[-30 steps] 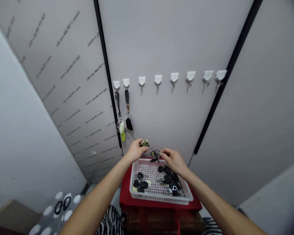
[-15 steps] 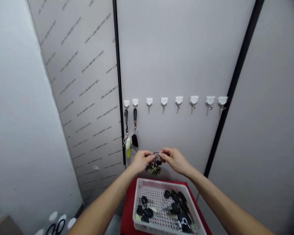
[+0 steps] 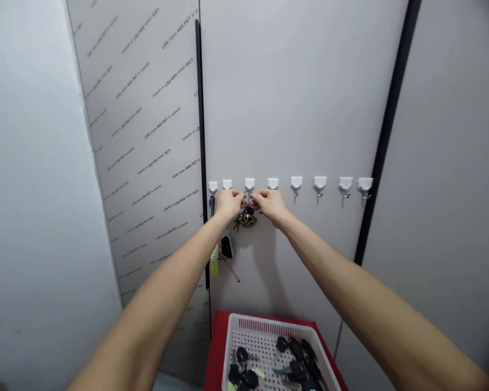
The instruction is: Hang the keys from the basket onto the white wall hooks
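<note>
My left hand (image 3: 230, 205) and my right hand (image 3: 269, 205) pinch opposite sides of a key ring (image 3: 248, 192). From the ring dangles a bunch of keys (image 3: 246, 217) with a round, bronze-coloured charm. Just behind the ring is the third white wall hook (image 3: 250, 183) from the left; whether the ring touches its metal prong I cannot tell. Left of my hands, a black key fob (image 3: 227, 246) and a keychain with a pale green charm (image 3: 214, 259) hang down. My left hand partly covers the second hook (image 3: 227, 184) and the fob's strap.
Several more white hooks (image 3: 320, 183) run to the right along the pale panel. Below, a white perforated basket (image 3: 269, 324) holding several black-headed keys (image 3: 297, 358) rests on a red surface (image 3: 212, 353). Black vertical strips (image 3: 381, 146) edge the panel.
Both my hands have risen from above the basket to the third hook, carrying the key ring with its keys. The view has tilted up slightly.
</note>
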